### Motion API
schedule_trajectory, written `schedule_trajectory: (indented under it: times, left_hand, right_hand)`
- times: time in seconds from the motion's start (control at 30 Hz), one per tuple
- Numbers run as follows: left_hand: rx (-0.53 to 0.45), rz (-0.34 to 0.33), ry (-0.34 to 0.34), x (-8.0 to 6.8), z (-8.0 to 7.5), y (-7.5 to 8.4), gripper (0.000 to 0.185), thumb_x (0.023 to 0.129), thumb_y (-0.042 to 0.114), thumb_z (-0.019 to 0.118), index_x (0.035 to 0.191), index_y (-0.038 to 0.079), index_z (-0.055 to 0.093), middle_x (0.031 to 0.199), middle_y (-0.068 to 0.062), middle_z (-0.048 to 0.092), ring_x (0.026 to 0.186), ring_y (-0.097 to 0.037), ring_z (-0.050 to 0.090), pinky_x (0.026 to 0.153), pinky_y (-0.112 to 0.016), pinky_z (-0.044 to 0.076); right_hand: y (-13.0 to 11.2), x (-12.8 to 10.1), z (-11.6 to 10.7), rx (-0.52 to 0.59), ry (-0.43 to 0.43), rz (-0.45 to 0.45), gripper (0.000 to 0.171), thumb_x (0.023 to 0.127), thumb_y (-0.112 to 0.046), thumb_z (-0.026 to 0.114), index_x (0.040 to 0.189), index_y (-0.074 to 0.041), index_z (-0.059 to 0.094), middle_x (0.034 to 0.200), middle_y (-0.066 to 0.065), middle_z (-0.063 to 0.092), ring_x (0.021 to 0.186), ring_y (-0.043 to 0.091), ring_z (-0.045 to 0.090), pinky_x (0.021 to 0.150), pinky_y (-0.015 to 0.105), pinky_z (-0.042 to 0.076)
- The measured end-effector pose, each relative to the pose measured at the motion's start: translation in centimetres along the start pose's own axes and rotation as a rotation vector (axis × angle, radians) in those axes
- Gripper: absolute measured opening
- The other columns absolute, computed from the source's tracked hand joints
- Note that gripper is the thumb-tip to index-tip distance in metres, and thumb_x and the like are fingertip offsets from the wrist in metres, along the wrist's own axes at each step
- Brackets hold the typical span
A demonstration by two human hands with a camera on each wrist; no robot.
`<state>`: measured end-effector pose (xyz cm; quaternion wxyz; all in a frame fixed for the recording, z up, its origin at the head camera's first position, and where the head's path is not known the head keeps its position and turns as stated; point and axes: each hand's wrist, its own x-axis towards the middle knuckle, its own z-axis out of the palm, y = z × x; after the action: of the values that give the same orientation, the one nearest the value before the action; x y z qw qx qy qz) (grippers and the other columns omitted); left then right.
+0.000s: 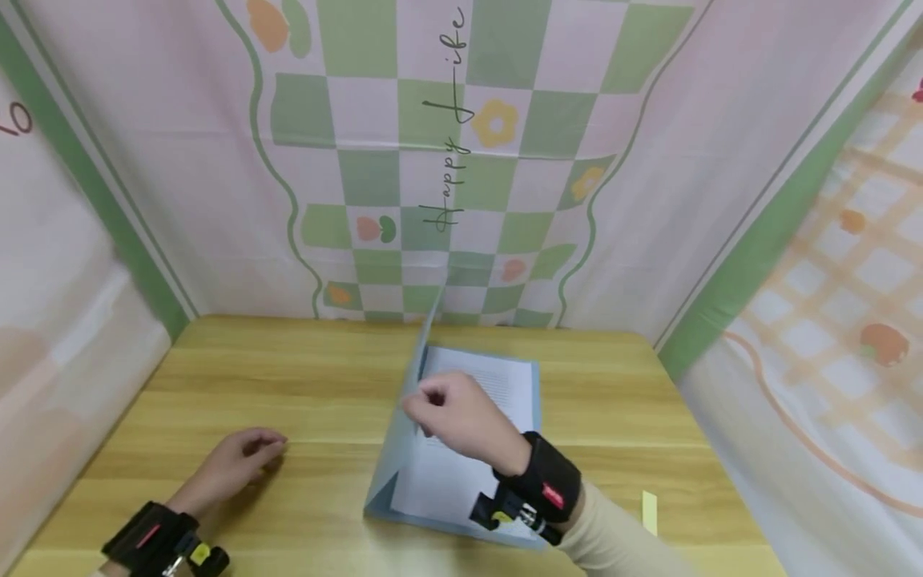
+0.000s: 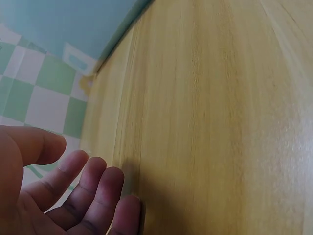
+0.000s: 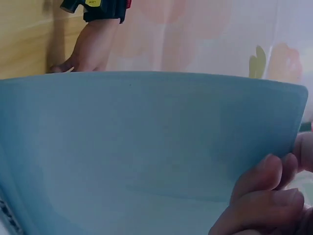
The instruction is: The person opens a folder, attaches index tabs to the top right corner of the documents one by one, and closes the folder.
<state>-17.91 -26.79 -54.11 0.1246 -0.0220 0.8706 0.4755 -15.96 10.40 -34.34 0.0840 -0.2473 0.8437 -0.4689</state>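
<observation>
Pale blue and smooth, the cover (image 1: pixel 395 461) of the folder (image 1: pixel 536 401) is pinched at its edge by the fingers (image 3: pixel 261 176) of the right hand (image 1: pixel 469 421), near one rounded corner; a digit beyond that edge is partly cut off by the side of the right wrist view. From the head the raised cover shows almost edge-on, so its outer face is hard to make out. Under the hand, the rest of the folder lies flat on the table (image 1: pixel 303 369), between its left and right edges and short of the back one. White paper (image 1: pixel 447 485) inside carries print too small to read, partly hidden by the right hand and its black wristband (image 1: pixel 562 473).

Well apart from the folder, toward the table's left edge, the left hand (image 1: pixel 238 465) has its fingers loosely curved and holds nothing; whether it touches the wood I cannot tell. The table's front edge is cut off. A pale yellow strip (image 1: pixel 650 509) lies toward the right edge, its near end meeting the sleeve (image 1: pixel 613 533). Past the back edge hangs checked green-and-white cloth (image 1: pixel 497 48).
</observation>
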Motion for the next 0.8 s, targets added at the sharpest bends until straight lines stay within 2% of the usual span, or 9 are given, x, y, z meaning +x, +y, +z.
schedule_trajectory:
  times: [0.1,0.23,0.37,0.47,0.57,0.67,0.8]
  left_hand:
    - [-0.004,0.0,-0.003,0.0,0.3,0.1,0.036,0.103,0.029,0.062,0.127,0.002,0.064,0.108,-0.009,0.068,0.093,-0.021,0.064,0.069,-0.034,0.058]
    - [-0.034,-0.018,-0.05,0.1,0.7,0.6,0.04,0.102,0.033,0.063,0.131,0.004,0.064,0.109,-0.008,0.07,0.093,-0.021,0.065,0.07,-0.036,0.057]
    - [-0.081,-0.001,-0.175,0.1,1.1,1.2,0.049,0.101,0.036,0.063,0.138,0.004,0.061,0.11,-0.008,0.071,0.095,-0.024,0.065,0.07,-0.038,0.057]
    - [-0.129,0.051,-0.288,0.2,1.3,1.3,0.051,0.104,0.031,0.06,0.141,-0.003,0.056,0.114,-0.011,0.071,0.099,-0.027,0.065,0.072,-0.039,0.057]
    - [-0.19,0.064,-0.376,0.2,1.6,1.4,0.046,0.105,0.024,0.056,0.142,-0.004,0.055,0.12,-0.011,0.07,0.103,-0.027,0.065,0.075,-0.04,0.057]
    - [-0.215,0.056,-0.435,0.4,2.1,1.6,0.042,0.106,0.023,0.056,0.142,0.001,0.057,0.12,-0.01,0.069,0.103,-0.028,0.064,0.077,-0.04,0.056]
    - [-0.169,0.087,-0.472,0.6,2.9,2.3,0.039,0.105,0.03,0.057,0.138,0.01,0.062,0.114,-0.009,0.067,0.097,-0.028,0.062,0.077,-0.039,0.054]
  right_hand:
    - [-1.4,1.3,1.5,-0.014,-0.021,-0.034,0.043,0.097,-0.017,0.058,0.057,-0.016,0.043,0.052,-0.007,0.043,0.047,0.006,0.04,0.051,0.022,0.037]
    - [-2.2,2.6,3.0,-0.01,-0.035,-0.062,0.045,0.097,-0.02,0.058,0.056,-0.017,0.042,0.05,-0.009,0.04,0.046,0.005,0.04,0.049,0.02,0.032]
    - [-2.5,3.2,3.5,-0.003,-0.034,-0.043,0.047,0.099,-0.024,0.06,0.055,-0.017,0.044,0.05,-0.009,0.042,0.046,0.005,0.047,0.048,0.019,0.034]
    - [-2.7,3.3,3.7,0.002,-0.041,-0.022,0.048,0.1,-0.027,0.06,0.055,-0.017,0.046,0.049,-0.008,0.044,0.049,0.008,0.057,0.047,0.02,0.037]
    - [-3.0,3.3,3.9,0.012,-0.055,-0.013,0.048,0.1,-0.028,0.06,0.056,-0.016,0.048,0.049,-0.007,0.046,0.052,0.01,0.061,0.046,0.02,0.037]
    - [-3.3,3.4,4.1,0.029,-0.076,-0.013,0.048,0.101,-0.032,0.06,0.057,-0.016,0.05,0.052,-0.006,0.051,0.051,0.008,0.057,0.046,0.02,0.036]
    - [-3.4,3.6,4.7,0.066,-0.108,-0.046,0.05,0.104,-0.04,0.057,0.061,-0.016,0.053,0.055,-0.005,0.053,0.048,0.007,0.044,0.048,0.021,0.034]
